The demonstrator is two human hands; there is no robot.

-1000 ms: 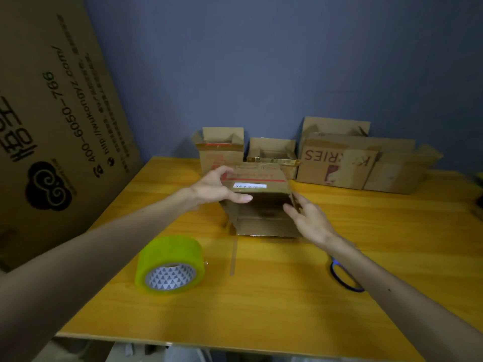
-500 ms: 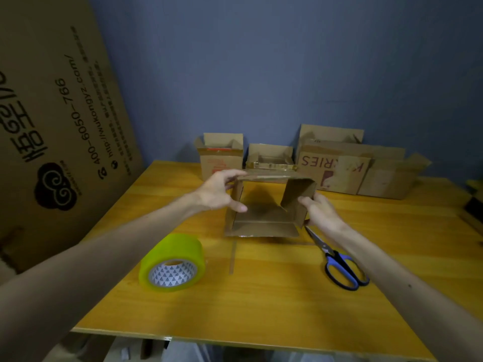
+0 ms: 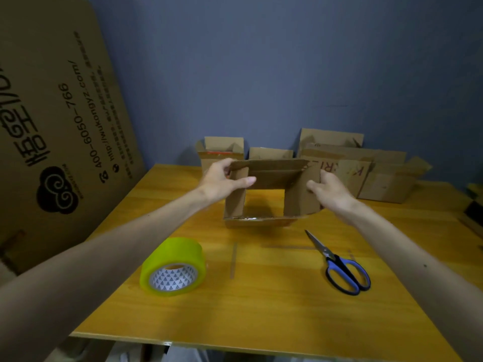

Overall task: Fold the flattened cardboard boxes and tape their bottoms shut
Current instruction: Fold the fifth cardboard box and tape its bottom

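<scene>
Head view looks down on a yellow wooden bench point(image 3: 261, 322). Nearest, left of centre, a yellow-green tape roll point(image 3: 173, 266) rests with its core facing the camera. To its right lie blue-handled scissors point(image 3: 342, 267), blades closed and pointing away. Beyond them, at mid-bench, the cardboard box point(image 3: 274, 176) is opened into a tube, with the bench showing through it. The left hand point(image 3: 222, 181) grips its upper left corner, thumb across the front; the right hand point(image 3: 329, 190) clasps its right flap. Behind, a row of open boxes point(image 3: 337, 152) lines the blue wall point(image 3: 261, 74). A large printed cardboard sheet point(image 3: 65, 100) leans at far left.
</scene>
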